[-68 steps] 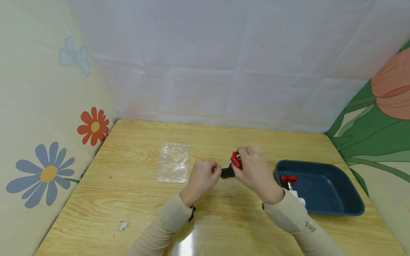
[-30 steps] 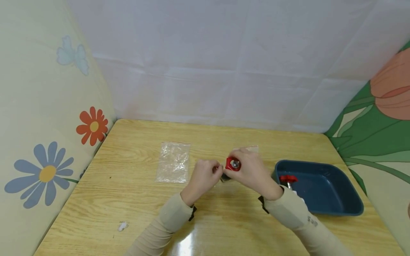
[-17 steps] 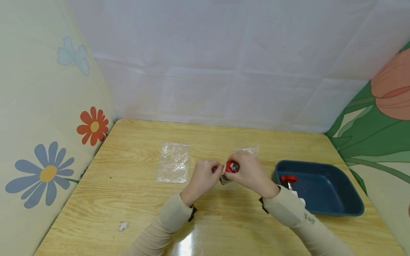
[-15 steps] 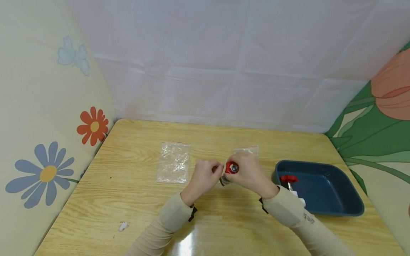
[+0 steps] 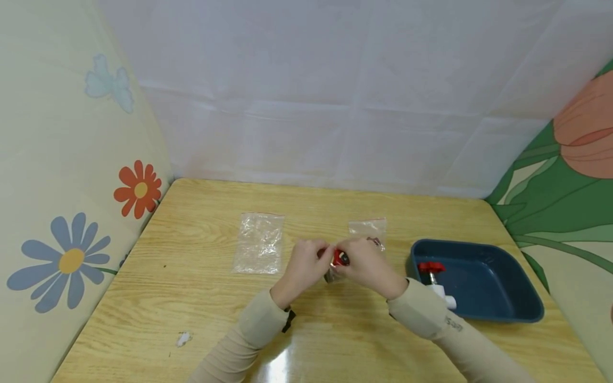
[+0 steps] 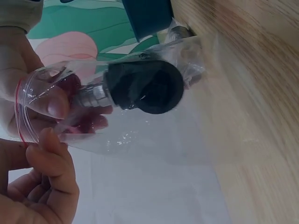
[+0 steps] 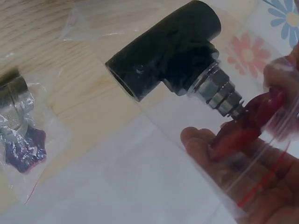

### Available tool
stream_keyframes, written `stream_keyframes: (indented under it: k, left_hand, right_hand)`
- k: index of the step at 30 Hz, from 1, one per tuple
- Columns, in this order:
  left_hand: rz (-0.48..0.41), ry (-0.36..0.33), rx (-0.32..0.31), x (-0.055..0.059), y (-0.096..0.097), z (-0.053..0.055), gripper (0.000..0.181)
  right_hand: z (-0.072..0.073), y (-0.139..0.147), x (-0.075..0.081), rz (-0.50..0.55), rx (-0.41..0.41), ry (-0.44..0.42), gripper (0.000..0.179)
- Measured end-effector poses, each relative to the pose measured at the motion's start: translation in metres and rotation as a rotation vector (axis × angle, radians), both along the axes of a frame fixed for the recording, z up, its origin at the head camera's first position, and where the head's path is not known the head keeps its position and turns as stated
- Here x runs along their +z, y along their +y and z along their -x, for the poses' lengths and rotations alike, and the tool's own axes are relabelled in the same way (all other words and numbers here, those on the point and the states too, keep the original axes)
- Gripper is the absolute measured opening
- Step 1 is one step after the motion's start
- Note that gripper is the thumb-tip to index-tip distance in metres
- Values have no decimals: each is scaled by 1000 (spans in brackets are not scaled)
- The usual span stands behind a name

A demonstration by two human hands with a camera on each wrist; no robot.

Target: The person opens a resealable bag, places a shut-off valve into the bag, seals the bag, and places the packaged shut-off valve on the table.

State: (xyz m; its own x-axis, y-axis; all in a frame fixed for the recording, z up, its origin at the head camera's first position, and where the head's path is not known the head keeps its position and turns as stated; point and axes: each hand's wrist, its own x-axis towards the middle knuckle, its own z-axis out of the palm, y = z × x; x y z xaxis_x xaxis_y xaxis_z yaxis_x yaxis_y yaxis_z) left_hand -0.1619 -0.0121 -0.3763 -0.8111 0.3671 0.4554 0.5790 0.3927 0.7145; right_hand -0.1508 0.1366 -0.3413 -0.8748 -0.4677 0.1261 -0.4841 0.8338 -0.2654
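Note:
Between the two hands hangs a stop valve with a black T-shaped body, a metal stem and a red handle. Its body and stem lie inside a clear zip bag. My left hand pinches the bag near its red-lined mouth. My right hand grips the valve by the red handle, at the bag's mouth, close beside the left hand. In the head view the hands hide most of the valve and bag.
A second clear bag lies flat on the wooden table. Right of the hands lies another bag holding a metallic valve with a dark reddish handle. A blue bin at the right contains a white valve with a red handle.
My right hand has moved left and slightly down, toward the left hand, turning the red handle and lowering the valve into the bag. The left hand has stayed in place.

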Motion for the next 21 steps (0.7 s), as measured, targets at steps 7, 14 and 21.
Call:
stream_keyframes:
  k: [7, 14, 21]
  left_hand:
    - [-23, -60, -28, 2, 1, -2, 22]
    - [-37, -90, -19, 1, 2, -3, 26]
    - [-41, -108, -10, 1, 3, -3, 26]
  right_hand:
    - [3, -4, -9, -2, 34, 43, 13]
    - [6, -5, -17, -11, 53, 82, 18]
    - [7, -7, -25, -22, 61, 153, 18]
